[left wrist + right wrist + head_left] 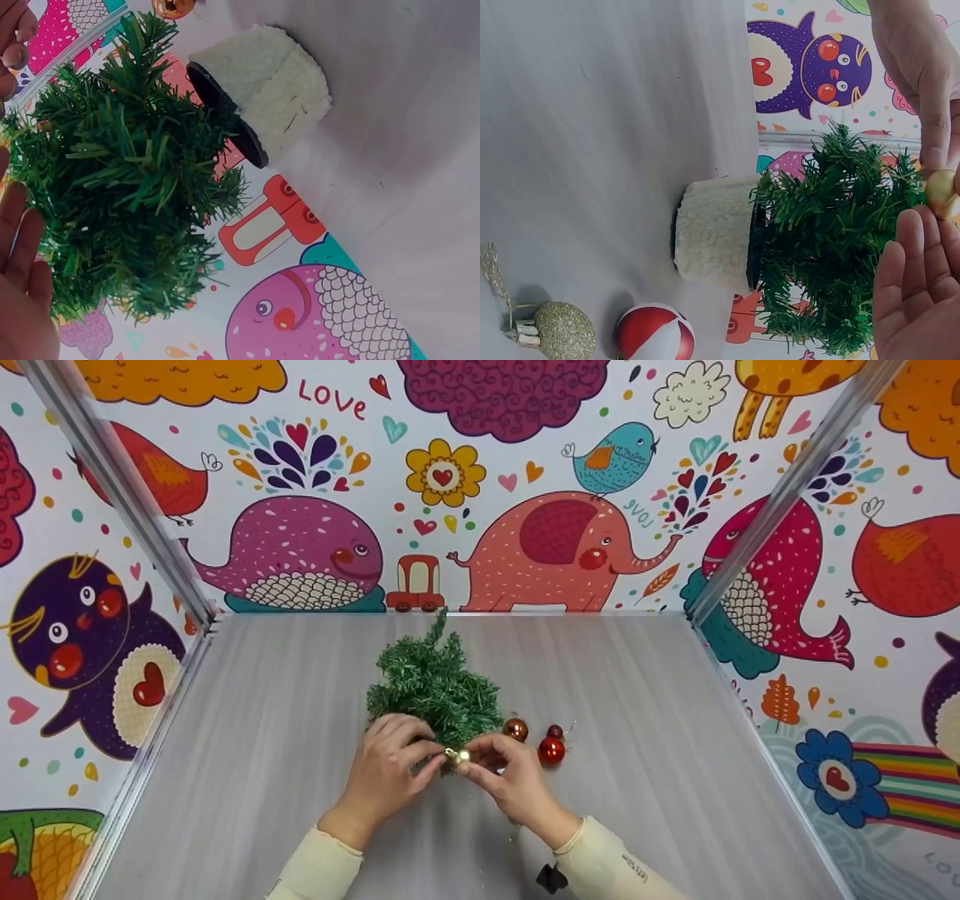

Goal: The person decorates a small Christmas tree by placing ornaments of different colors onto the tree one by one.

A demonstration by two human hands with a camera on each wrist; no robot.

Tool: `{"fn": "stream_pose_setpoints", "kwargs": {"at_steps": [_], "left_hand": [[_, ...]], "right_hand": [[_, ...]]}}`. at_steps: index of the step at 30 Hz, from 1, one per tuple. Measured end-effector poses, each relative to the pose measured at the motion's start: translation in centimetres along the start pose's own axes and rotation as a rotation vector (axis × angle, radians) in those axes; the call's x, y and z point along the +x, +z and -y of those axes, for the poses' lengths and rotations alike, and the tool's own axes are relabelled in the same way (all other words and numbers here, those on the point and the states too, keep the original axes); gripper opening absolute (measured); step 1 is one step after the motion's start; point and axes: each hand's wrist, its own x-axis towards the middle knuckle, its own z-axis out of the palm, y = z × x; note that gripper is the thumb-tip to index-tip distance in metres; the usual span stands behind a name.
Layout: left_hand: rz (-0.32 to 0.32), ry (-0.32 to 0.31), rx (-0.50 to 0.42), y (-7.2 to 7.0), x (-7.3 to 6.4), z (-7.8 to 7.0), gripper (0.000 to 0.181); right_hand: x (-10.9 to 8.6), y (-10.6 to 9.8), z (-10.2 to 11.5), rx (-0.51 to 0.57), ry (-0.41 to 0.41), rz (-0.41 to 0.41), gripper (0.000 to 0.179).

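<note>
A small green artificial Christmas tree (442, 682) stands in a fuzzy cream-white pot (716, 232), which is hidden from the head view. At the near side of its branches both hands meet over a shiny gold ball ornament (463, 756). My right hand (514, 780) pinches the ball between thumb and fingers. Thumb and forefinger of my left hand (390, 761) pinch at the ornament's small gold top, close against the needles. In the right wrist view the gold ball (941, 193) shows between the fingertips of both hands.
Right of the tree lie a copper-coloured ball (515, 728) and red balls (551, 749). The right wrist view shows a glittery gold ball (565, 330) and a red-and-white ball (656, 334) on the table. Printed wall panels (420, 532) enclose the grey table (262, 750).
</note>
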Motion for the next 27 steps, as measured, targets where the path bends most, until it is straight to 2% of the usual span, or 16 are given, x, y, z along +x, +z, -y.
{"fn": "stream_pose_setpoints", "kwargs": {"at_steps": [5,11,15,21,25,27], "left_hand": [[-0.001,-0.007,0.018,-0.1,-0.1,0.0,0.007],[-0.055,-0.028,-0.014,-0.3,-0.2,0.3,0.006],[-0.042,-0.047,-0.016,-0.2,-0.2,0.4,0.005],[-0.025,-0.061,0.001,-0.1,-0.5,0.5,0.006],[-0.02,-0.066,-0.001,0.0,-0.5,0.5,0.007],[-0.017,-0.071,-0.004,0.0,-0.5,0.5,0.007]], "right_hand": [[-0.2,0.2,-0.5,0.013,0.002,-0.005,0.022],[-0.7,0.9,-3.7,-0.002,0.018,0.008,0.022],[-0.9,1.5,-5.2,-0.01,0.006,0.044,0.019],[-0.9,1.8,-5.5,-0.062,0.0,0.089,0.018],[-0.9,1.9,-5.3,-0.126,-0.043,0.069,0.019],[-1.0,2.0,-5.2,-0.179,-0.094,0.042,0.018]]}}
